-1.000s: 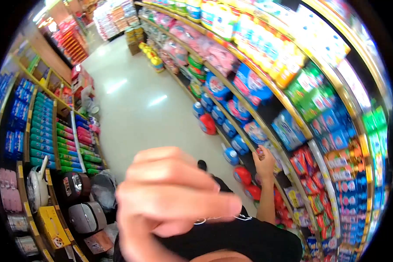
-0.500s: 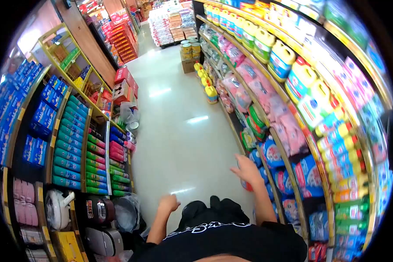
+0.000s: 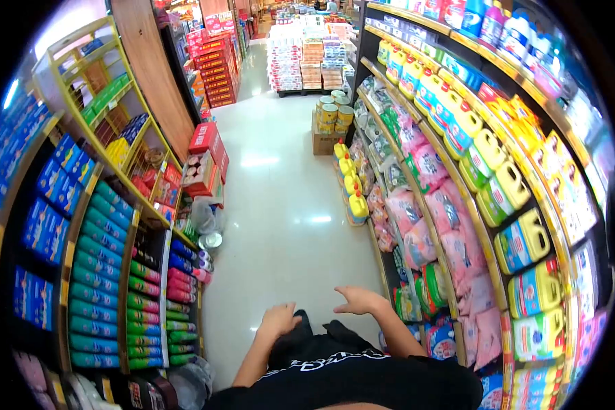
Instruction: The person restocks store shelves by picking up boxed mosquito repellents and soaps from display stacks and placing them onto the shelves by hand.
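Both of my hands hang over the pale shiny floor (image 3: 287,260) in front of my black shirt (image 3: 362,379), apart from each other. My left hand (image 3: 279,319) has its fingers partly stretched forward and holds nothing that I can see. On the right, my right hand (image 3: 357,299) points inward with thumb and fingers apart, nothing in it. Nearest to that hand is the lower right shelving, with green and red packs (image 3: 430,287) and pink bags (image 3: 417,242). My dark shoe (image 3: 303,318) shows beside my left hand.
Shelves line both sides, with teal packs (image 3: 99,280) on the left and yellow jugs (image 3: 506,195) on the right. Ahead stand yellow bottles on the floor (image 3: 355,205), a carton with cans (image 3: 325,142), red boxes (image 3: 212,147) and a stacked pallet (image 3: 311,58).
The view has swung toward the aisle's far end. My left hand, earlier raised close to the camera, is now low. My right hand has moved away from the right shelf.
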Demonstrator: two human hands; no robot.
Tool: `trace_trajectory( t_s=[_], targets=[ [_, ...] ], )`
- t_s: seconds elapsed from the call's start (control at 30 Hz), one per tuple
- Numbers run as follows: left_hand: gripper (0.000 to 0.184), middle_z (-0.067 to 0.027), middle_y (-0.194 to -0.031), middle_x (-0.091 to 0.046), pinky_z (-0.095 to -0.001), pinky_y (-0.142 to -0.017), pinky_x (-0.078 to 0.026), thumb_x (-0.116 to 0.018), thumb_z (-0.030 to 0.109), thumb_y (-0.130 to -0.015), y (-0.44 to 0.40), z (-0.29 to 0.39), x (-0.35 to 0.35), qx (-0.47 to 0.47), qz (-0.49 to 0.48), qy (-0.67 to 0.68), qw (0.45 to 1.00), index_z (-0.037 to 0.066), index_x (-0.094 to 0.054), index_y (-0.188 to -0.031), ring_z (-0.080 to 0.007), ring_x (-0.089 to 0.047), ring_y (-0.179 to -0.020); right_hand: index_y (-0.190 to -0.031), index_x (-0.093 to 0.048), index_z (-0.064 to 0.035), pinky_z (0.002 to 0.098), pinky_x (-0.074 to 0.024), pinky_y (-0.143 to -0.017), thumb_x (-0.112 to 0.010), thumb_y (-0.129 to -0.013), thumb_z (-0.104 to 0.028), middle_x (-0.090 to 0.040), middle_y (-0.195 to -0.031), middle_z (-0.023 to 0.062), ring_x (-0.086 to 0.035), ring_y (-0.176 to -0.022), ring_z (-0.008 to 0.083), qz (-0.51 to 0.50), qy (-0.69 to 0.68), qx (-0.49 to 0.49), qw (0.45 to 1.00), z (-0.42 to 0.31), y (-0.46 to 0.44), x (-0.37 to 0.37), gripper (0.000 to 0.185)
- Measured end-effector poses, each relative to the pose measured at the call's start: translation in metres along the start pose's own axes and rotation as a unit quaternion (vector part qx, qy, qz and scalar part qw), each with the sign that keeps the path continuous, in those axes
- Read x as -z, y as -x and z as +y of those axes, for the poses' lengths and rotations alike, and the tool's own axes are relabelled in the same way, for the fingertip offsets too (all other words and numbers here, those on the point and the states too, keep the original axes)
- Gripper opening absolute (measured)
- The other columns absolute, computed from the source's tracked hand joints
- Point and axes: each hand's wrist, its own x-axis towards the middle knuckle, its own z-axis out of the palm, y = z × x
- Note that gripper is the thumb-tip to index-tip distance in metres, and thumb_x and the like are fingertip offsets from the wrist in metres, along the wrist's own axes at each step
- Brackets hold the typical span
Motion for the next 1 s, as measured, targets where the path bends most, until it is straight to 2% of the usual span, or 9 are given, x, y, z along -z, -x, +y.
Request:
trace_trajectory(
  t_s=[0.1,0.17,0.27,0.37,0.57,0.7,0.8,0.9,1.0],
  targets=[
    [0.049,-0.0205,-0.120,-0.066,-0.0507,-0.092,-0.052,-0.063,0.042,-0.094,-0.090,-0.013,0.089,-0.060,0.023,-0.034,0.997,0.005,-0.057,-0.125,-0.0387,-0.064,-0.109,-0.139,-0.050,0.0015,0.0451,-0.0468,-0.102,-0.071,-0.088,-0.042,-0.059,-0.134,0.0261,-0.060,-0.117,0.0398,0.145,-0.068,0.039,0.986,0.031,-0.063,0.032,0.070],
    [0.048,-0.0199,-0.119,-0.066,-0.0512,-0.091,-0.051,-0.063,0.041,-0.094,-0.139,-0.017,0.151,-0.106,0.035,-0.078,0.991,0.006,-0.056,-0.126,-0.0388,-0.064,-0.108,-0.139,-0.051,0.0008,0.0441,-0.0489,-0.099,-0.072,-0.088,-0.039,-0.060,-0.132,0.0249,-0.062,-0.114,0.0383,0.180,-0.074,0.020,0.981,0.044,-0.100,0.065,0.068],
    [0.056,-0.0222,-0.122,-0.064,-0.0497,-0.092,-0.051,-0.064,0.040,-0.094,-0.215,-0.029,0.216,-0.195,0.123,0.008,0.973,0.003,-0.053,-0.135,-0.0416,-0.062,-0.109,-0.135,-0.054,0.0000,0.0432,-0.0520,-0.094,-0.074,-0.087,-0.035,-0.064,-0.126,0.0228,-0.066,-0.107,0.0362,0.229,-0.129,0.016,0.965,0.068,-0.157,0.110,0.063],
    [0.058,-0.0230,-0.121,-0.064,-0.0489,-0.093,-0.051,-0.064,0.039,-0.094,-0.296,-0.045,0.267,-0.200,0.127,0.003,0.972,0.001,-0.052,-0.135,-0.0423,-0.062,-0.109,-0.131,-0.058,-0.0005,0.0427,-0.0538,-0.089,-0.076,-0.086,-0.032,-0.069,-0.118,0.0208,-0.068,-0.101,0.0350,0.246,-0.145,0.010,0.958,0.103,-0.227,0.152,0.058],
    [0.058,-0.0233,-0.122,-0.064,-0.0501,-0.095,-0.050,-0.062,0.045,-0.094,-0.437,-0.095,0.312,-0.019,-0.056,-0.088,0.994,0.004,-0.054,-0.135,-0.0401,-0.062,-0.113,-0.128,-0.058,-0.0002,0.0436,-0.0536,-0.087,-0.073,-0.088,-0.032,-0.068,-0.117,0.0187,-0.067,-0.099,0.0367,0.257,-0.115,0.086,0.956,0.167,-0.372,0.281,0.054],
    [0.060,-0.0243,-0.126,-0.063,-0.0491,-0.099,-0.049,-0.059,0.048,-0.095,-0.509,-0.144,0.320,0.013,-0.017,0.034,0.999,0.005,-0.056,-0.136,-0.0415,-0.061,-0.116,-0.129,-0.057,-0.0011,0.0439,-0.0530,-0.088,-0.071,-0.090,-0.032,-0.067,-0.119,0.0189,-0.065,-0.101,0.0378,0.281,-0.042,0.126,0.950,0.184,-0.471,0.386,0.052],
    [0.062,-0.0245,-0.132,-0.060,-0.0492,-0.099,-0.049,-0.060,0.049,-0.094,-0.560,-0.165,0.349,0.067,-0.028,0.033,0.997,0.004,-0.055,-0.137,-0.0415,-0.060,-0.119,-0.129,-0.058,-0.0015,0.0454,-0.0504,-0.095,-0.071,-0.089,-0.030,-0.066,-0.121,0.0217,-0.062,-0.111,0.0396,0.253,-0.057,0.142,0.955,0.173,-0.525,0.467,0.051],
    [0.063,-0.0235,-0.133,-0.060,-0.0489,-0.099,-0.049,-0.061,0.050,-0.093,-0.626,-0.201,0.371,0.073,-0.014,0.092,0.993,0.004,-0.056,-0.136,-0.0405,-0.059,-0.121,-0.131,-0.056,-0.0004,0.0441,-0.0504,-0.095,-0.071,-0.090,-0.033,-0.065,-0.122,0.0205,-0.063,-0.110,0.0385,0.201,-0.103,0.159,0.961,0.183,-0.594,0.521,0.055],
    [0.063,-0.0229,-0.132,-0.061,-0.0489,-0.099,-0.049,-0.062,0.050,-0.093,-0.705,-0.248,0.375,0.078,-0.009,0.100,0.992,0.005,-0.056,-0.136,-0.0399,-0.059,-0.121,-0.136,-0.053,0.0018,0.0446,-0.0483,-0.100,-0.071,-0.089,-0.035,-0.063,-0.128,0.0233,-0.060,-0.117,0.0397,0.156,0.015,0.118,0.981,0.210,-0.673,0.552,0.062]
  ],
)
